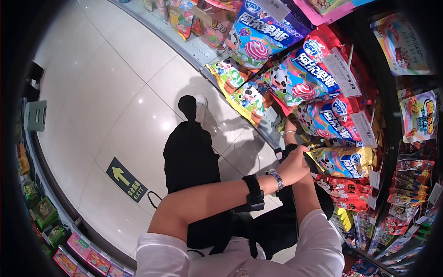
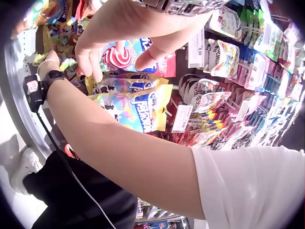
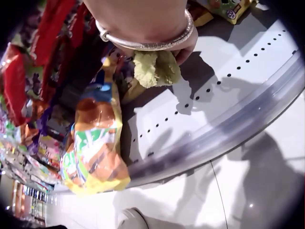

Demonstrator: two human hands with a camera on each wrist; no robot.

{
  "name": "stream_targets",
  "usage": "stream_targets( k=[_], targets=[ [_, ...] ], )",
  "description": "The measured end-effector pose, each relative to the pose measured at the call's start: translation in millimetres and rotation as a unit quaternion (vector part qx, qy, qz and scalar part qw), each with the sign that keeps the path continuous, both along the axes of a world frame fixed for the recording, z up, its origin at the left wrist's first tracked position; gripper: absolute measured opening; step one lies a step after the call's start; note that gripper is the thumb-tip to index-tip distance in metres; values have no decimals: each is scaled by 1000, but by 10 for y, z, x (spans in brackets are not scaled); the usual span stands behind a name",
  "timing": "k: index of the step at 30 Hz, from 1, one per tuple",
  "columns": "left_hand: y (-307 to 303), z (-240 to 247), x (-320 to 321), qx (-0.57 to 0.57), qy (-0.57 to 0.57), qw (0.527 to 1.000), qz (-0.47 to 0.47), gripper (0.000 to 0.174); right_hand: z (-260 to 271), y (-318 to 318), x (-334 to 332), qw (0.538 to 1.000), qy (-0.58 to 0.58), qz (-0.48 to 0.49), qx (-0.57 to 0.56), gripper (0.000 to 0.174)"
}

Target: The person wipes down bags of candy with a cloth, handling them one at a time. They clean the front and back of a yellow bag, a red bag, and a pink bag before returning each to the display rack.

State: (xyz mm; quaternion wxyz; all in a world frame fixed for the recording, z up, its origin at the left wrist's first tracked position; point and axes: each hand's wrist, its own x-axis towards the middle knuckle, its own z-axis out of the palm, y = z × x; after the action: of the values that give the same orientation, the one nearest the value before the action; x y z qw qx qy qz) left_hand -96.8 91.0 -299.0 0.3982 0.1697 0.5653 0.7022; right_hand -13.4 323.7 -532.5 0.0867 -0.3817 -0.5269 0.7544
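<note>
My right hand (image 3: 178, 50), a thin bracelet at its wrist, reaches low to the bottom shelf. It grips a crumpled yellow-green fluffy cloth (image 3: 155, 69); most of its fingers are hidden behind the wrist and cloth. Beside the cloth stands a yellow-edged candy bag (image 3: 97, 138). My left hand (image 1: 295, 167), with a metal watch, hangs over the right forearm. Its fingers (image 2: 89, 59) are loosely bent with nothing between them and the thumb, in front of hanging lollipop bags (image 2: 138, 102).
The perforated bottom shelf (image 3: 224, 86) has a raised clear front edge. Large candy bags (image 1: 300, 69) hang above the reaching arm, with price tags (image 1: 341, 71) sticking out. Pale floor tiles (image 1: 120, 92) carry an exit sign (image 1: 127, 180). Another shelf (image 1: 83, 231) runs along the left.
</note>
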Motion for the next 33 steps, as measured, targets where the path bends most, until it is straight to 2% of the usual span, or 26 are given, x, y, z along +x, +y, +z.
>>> stream_targets(
  k=[3,5,6,7,10,12,15,17,18,21,23,29,30,32,33],
  targets=[
    [-29,72,-27,-15,-18,1000,-6,46,68,149,96,1000,-18,-4,18,24],
    [16,-27,4,-8,27,999,23,47,10,271,-57,999,-25,1,26,24],
    [57,-108,33,-18,38,998,35,47,-195,107,-1346,999,-28,5,30,24],
    [47,-114,16,-23,39,998,42,47,-184,258,-1320,999,-32,9,33,24],
    [-50,-46,-108,-74,18,997,-4,47,-191,582,-443,998,-44,14,43,24],
    [-62,-112,-117,-64,21,998,0,47,-165,602,-216,997,-54,8,48,24],
    [-37,-261,-83,-70,17,997,-16,46,-335,577,-367,996,-62,0,59,24],
    [-22,-410,-38,-21,66,997,31,47,-537,270,-1287,996,-65,-10,66,24],
    [-21,-434,-57,-27,71,997,27,47,-604,281,-1362,995,-66,-16,67,24],
    [-65,-399,-91,-53,55,997,-9,47,-635,442,-1346,994,-75,-42,65,24],
    [-94,-188,-168,-69,-33,996,-56,45,-669,476,-1242,993,-76,-63,66,23],
    [79,-352,35,2,62,997,-47,45,-486,566,-1101,982,-73,-138,103,23],
    [92,-343,43,7,37,998,-53,45,-440,611,-904,979,-78,-149,112,23],
    [112,-217,-6,-3,-13,997,-73,45,-317,556,-1079,973,-83,-170,132,23],
    [168,-325,35,2,-18,998,-62,46,-277,380,-954,969,-85,-181,142,23]
  ],
)
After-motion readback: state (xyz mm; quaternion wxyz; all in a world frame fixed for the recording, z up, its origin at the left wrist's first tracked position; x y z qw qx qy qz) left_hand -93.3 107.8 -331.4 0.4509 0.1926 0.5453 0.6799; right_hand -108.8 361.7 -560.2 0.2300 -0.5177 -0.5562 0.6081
